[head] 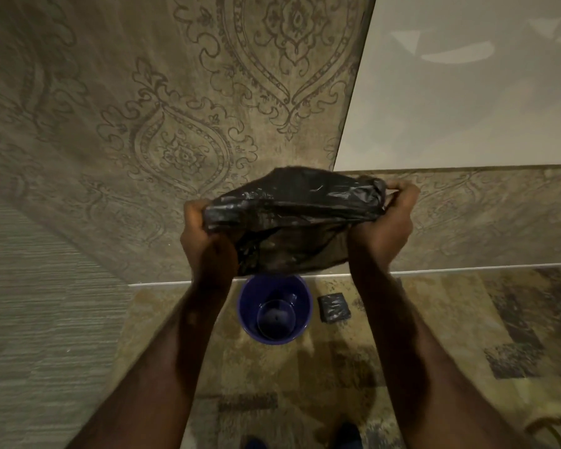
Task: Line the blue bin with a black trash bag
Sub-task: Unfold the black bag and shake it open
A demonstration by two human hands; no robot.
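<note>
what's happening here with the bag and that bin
A person is holding a black trash bag up in the air with both hands, the left hand and right hand each gripping a side of it. The blue bin stands on the floor below, unlined, seemingly with only a dark round shape at its bottom. A small folded black bag packet lies on the floor just right of the bin.

A crinkled, glossy black plastic trash bag (292, 218) hung stretched wide in the air above a round blue plastic bin (275, 311), which stood upright and unlined on the floor below.
</note>
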